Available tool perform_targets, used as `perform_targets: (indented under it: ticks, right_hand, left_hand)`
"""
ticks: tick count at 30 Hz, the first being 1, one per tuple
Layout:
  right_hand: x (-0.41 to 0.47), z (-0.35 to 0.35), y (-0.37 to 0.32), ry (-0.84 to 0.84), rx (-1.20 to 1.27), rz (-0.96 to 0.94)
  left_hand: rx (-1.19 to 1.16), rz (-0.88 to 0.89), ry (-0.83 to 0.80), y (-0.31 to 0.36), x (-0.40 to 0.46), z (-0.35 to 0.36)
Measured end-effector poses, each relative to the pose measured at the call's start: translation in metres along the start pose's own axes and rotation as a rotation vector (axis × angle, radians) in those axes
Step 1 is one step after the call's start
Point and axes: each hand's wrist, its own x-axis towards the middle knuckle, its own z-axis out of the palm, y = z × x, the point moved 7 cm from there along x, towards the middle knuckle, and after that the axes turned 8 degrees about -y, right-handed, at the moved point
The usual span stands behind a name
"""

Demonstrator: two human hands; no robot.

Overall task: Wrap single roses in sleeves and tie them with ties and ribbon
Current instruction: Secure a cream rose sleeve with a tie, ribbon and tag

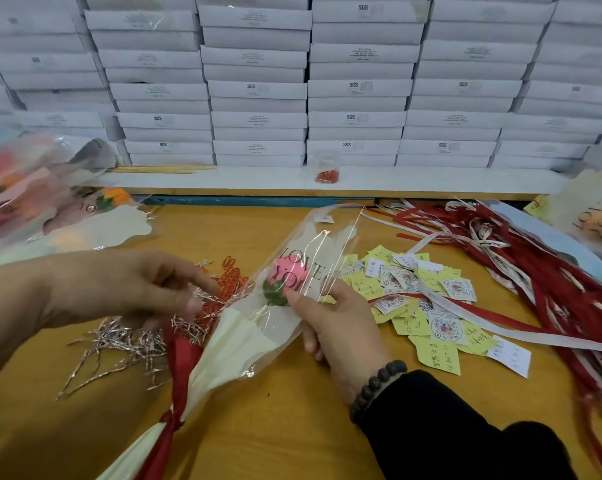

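A pink rose (290,274) lies inside a clear and cream sleeve (237,344) printed "LOVE YOU", slanting across the yellow table (292,427). A red ribbon (172,420) is tied around the sleeve's narrow lower end. My right hand (334,327) holds the sleeve at the rose's green base, thumb on top. My left hand (129,289) hovers over a heap of silver twist ties (126,344) and red paper clips (228,277), its fingers pinched together at the clips; what they hold I cannot tell.
Yellow and white paper tags (420,306) lie scattered right of the rose. Red and white ribbons (535,271) pile at the far right. Wrapped roses (50,206) lie at the left. White boxes (327,81) are stacked behind a shelf with a jar of clips (327,168).
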Motion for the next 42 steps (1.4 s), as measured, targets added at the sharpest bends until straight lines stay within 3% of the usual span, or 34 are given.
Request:
perform_targets:
  ticks: [3,5,11,14,18,22,25,28,33,35,39,42]
  right_hand:
    - [-0.005,0.008,-0.002,-0.064,-0.01,-0.039]
    - [-0.007,0.012,-0.003,-0.091,-0.015,-0.055]
    - [-0.007,0.021,-0.002,-0.172,-0.075,-0.06]
    - [-0.006,0.017,-0.002,-0.129,-0.088,-0.001]
    - [0.001,0.002,0.001,-0.021,-0.009,0.091]
    - [0.004,0.001,0.001,-0.008,-0.031,0.017]
    - [0.004,0.006,-0.001,-0.085,-0.027,-0.043]
    - [0.001,0.011,0.0,-0.161,-0.034,-0.049]
    - [-0.003,0.019,0.0,-0.212,-0.04,-0.006]
    - [-0.003,0.015,-0.004,-0.178,0.029,0.024]
    - [0.005,-0.014,-0.004,0.082,-0.03,0.025]
    - [0.008,-0.023,-0.008,0.12,-0.061,0.004]
  left_hand:
    - [-0.078,0.065,0.227,0.005,0.013,-0.011]
    - [-0.185,0.059,0.267,0.007,0.023,-0.006]
    - [-0.357,0.003,0.136,0.002,0.04,0.023]
    - [-0.388,0.037,0.113,-0.004,0.04,0.024]
    - [-0.321,0.015,0.018,-0.01,0.034,0.032]
    - [-0.204,-0.036,-0.098,-0.007,0.026,0.042]
    - [-0.178,-0.081,0.053,-0.003,0.03,0.027]
    - [-0.31,-0.086,0.23,0.001,0.04,0.017]
    - [-0.63,0.015,0.232,0.016,0.057,0.026]
    - [-0.722,0.059,0.242,0.017,0.061,0.027]
    - [-0.768,0.106,0.256,0.011,0.063,0.028]
    - [-0.769,0.112,0.247,0.009,0.062,0.031]
